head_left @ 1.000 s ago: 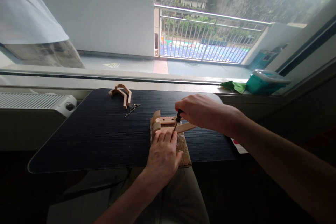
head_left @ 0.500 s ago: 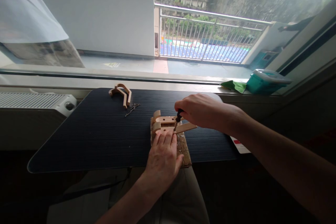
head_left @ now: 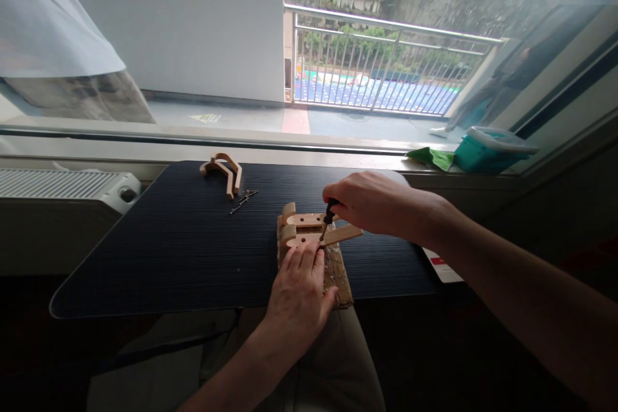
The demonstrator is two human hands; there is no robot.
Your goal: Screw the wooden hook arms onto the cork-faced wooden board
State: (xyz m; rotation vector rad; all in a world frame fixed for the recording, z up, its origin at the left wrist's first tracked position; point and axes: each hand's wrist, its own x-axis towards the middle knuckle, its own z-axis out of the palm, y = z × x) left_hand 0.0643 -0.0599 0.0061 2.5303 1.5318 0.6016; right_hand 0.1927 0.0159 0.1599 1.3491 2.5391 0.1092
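Note:
My right hand is closed around the dark handle of a screwdriver, held upright. Its tip meets the near curved wooden piece at a hole. My left hand lies flat with fingers stretched out, fingertips pressing the near edge of that piece and thumb apart. Just behind is a second wooden piece with dark holes. Both rest on a worn board that looks wrapped in clear plastic. Farther left, two bent wooden pieces stand near several loose screws.
The dark table sits against a window sill. A teal box with a clear lid and a green cloth are on the sill. A white card lies at the table's right. Outside the glass are a person and a railing.
My hands and the wooden pieces stay nearly in place, the screwdriver still at the same hole. Outside at the right, a dark blurred figure shows more fully behind the glass.

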